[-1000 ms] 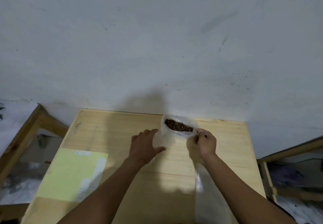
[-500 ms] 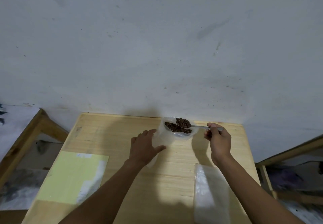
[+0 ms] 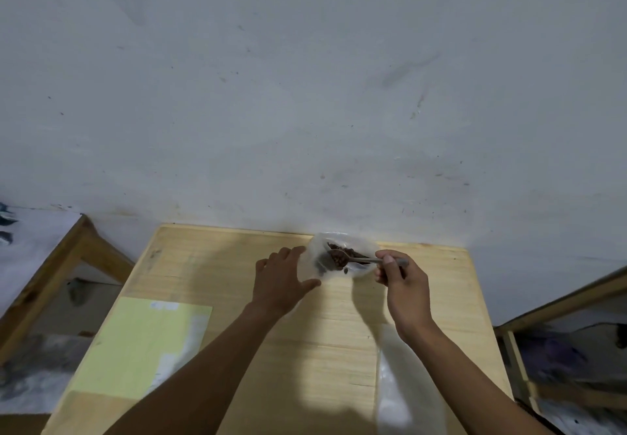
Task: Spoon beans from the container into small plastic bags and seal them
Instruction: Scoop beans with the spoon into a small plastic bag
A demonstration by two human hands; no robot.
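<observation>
A clear plastic container (image 3: 360,271) with dark brown beans (image 3: 354,251) stands at the table's far edge, against the wall. My right hand (image 3: 403,287) grips the handle of a metal spoon (image 3: 339,259). Its bowl is heaped with beans and hovers over the container's left side. My left hand (image 3: 279,282) rests just left of the container, thumb and fingers around a thin translucent small plastic bag (image 3: 314,266). The bag is hard to make out against the container, and I cannot see whether its mouth is open.
On the wooden table (image 3: 220,258), a flat pile of clear plastic bags (image 3: 405,383) lies at the near right under my right forearm. A pale yellow-green sheet (image 3: 135,350) lies at the near left. Wooden frames (image 3: 68,265) flank the table, and a grey wall stands behind it.
My right hand lifted the spoon out of the container loaded with beans, then carried it left toward the bag. My left hand stayed beside the container.
</observation>
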